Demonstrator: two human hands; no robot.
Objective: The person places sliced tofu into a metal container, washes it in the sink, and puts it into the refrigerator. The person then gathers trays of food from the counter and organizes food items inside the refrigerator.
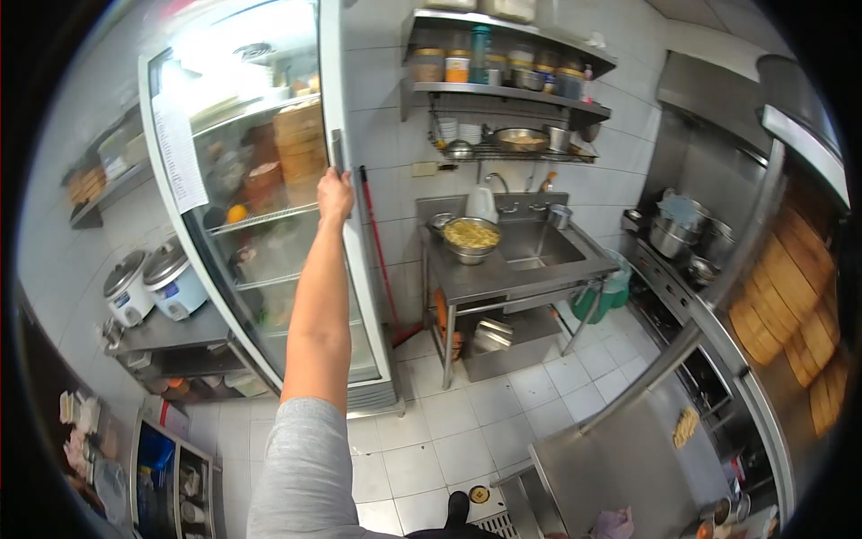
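My left hand [335, 195] reaches forward at the end of a grey sleeve, its fingers closed around the fridge door handle [337, 146]. The tall fridge [373, 296] has a glass door in a pale frame, with a sheet of paper [180, 157] stuck on the glass. Through the glass I see shelves with stacked bamboo steamers [299, 144], an orange fruit [237, 214] and other items blurred by reflection. Whether the door stands slightly ajar is hard to make out. My right hand is out of view.
Right of the fridge stands a steel sink table [467, 277] bearing a bowl of yellowish food [471, 235]. A red-handled broom [382, 251] leans between them. Two rice cookers [171, 277] sit at left. A steel counter [620, 467] fills the lower right, near a floor drain [496, 525].
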